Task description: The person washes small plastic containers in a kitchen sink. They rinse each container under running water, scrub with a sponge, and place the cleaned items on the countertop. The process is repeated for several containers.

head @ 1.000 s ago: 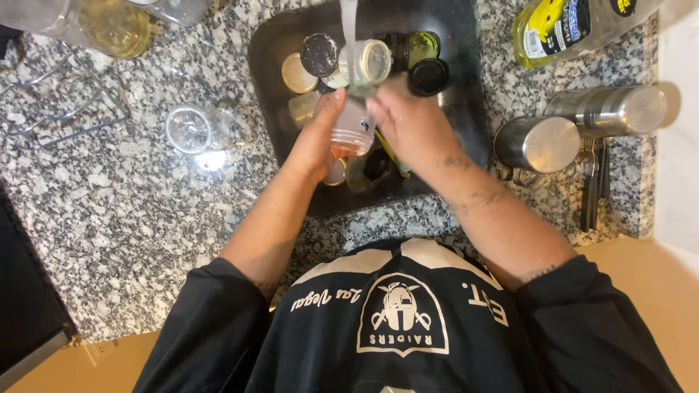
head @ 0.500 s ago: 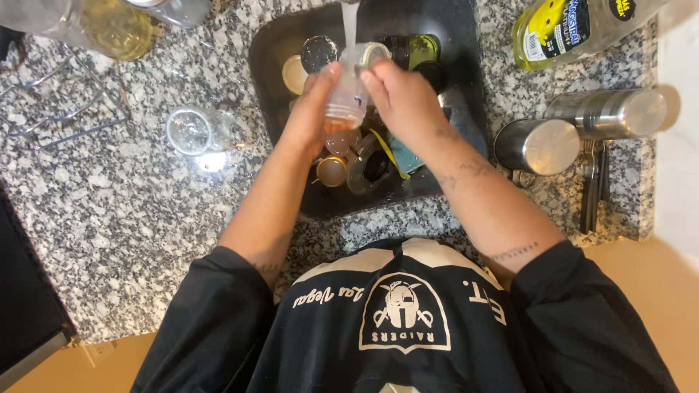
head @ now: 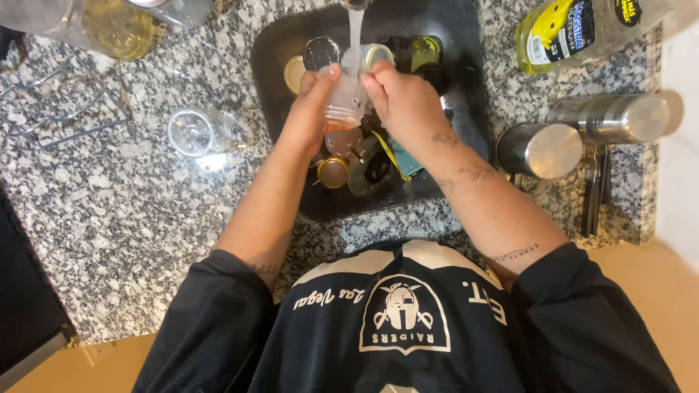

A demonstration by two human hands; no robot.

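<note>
Raised slightly higher, both hands are gripping a clear jar (head: 342, 98) under running water (head: 354, 29): left hand (head: 309, 116), right hand (head: 404, 102); wet glass could be slipping onto jars beneath the grip.

- Speckled granite surface (head: 145, 211) with a black sink (head: 466, 109) set in it.
- On it: clear glass (head: 193, 132), wire rack (head: 62, 102), two steel cups (head: 542, 151), yellow soap bottle (head: 575, 29).

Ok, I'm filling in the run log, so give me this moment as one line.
left hand: holds clear jar | right hand: on jar | water stream: hitting jar | place: over black sink
</note>
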